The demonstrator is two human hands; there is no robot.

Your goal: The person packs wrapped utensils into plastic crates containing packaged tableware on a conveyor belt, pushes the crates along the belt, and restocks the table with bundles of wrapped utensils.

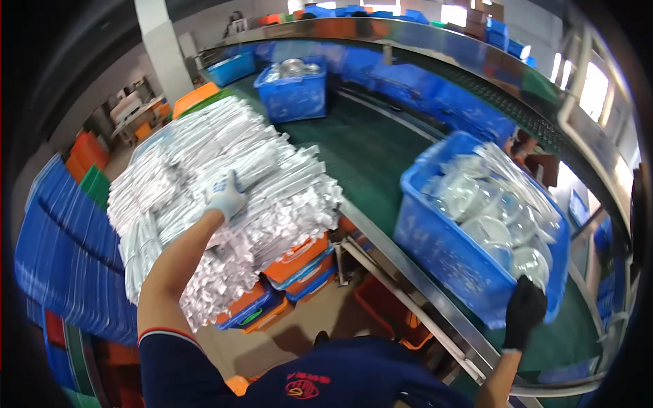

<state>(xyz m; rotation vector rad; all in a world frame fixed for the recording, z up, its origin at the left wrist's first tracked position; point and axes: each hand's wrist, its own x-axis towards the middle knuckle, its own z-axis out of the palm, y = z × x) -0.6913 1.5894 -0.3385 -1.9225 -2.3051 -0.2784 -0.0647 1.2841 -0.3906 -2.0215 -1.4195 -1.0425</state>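
Observation:
My left hand (227, 196), in a white glove with blue marks, lies on a big pile of white, thin, flat wrapped bundles (252, 146). Its fingers look stretched out over one bundle. On the right, my right hand (526, 309) wears a black glove and is closed at the near rim of a blue plastic bin (435, 251); its fingertips are partly hidden. Clear plastic bowls or lids (486, 228), some in clear film, fill that bin. It stands on a green conveyor belt (371, 160).
A second blue bin (292, 95) with clear items stands farther up the belt. Stacked orange and blue crates (299, 262) support the pile. Nested blue bins (75, 251) rise at the left. A metal rail (422, 282) edges the belt, and a red bin (388, 306) sits below.

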